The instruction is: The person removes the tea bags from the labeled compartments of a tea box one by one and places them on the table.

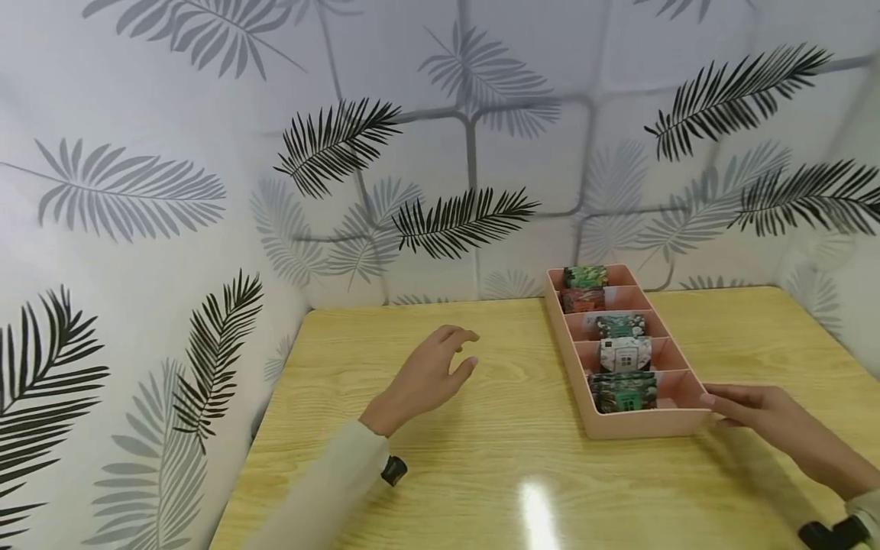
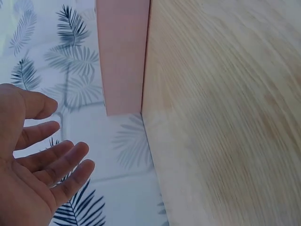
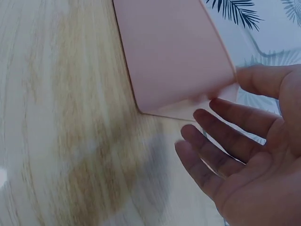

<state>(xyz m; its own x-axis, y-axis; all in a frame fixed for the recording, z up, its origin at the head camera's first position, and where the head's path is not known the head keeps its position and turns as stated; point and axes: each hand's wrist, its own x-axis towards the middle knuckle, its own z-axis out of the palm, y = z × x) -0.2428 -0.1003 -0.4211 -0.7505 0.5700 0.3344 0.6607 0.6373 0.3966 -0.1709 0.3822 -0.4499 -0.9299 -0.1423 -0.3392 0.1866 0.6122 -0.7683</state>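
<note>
A long pink organizer box stands on the table, split into several compartments. Patterned packets lie in them: a dark green one in the nearest, then a white one, a teal and white one, a red one and a yellow-green one. My right hand is at the box's near right corner, thumb touching the rim and fingers extended beside the outer wall. Left of the box, my left hand hovers above the table with loosely bent fingers and holds nothing.
The table has a light wood-grain top. Leaf-patterned sheeting rises behind the table and along its left side. Dark bands show at both wrists.
</note>
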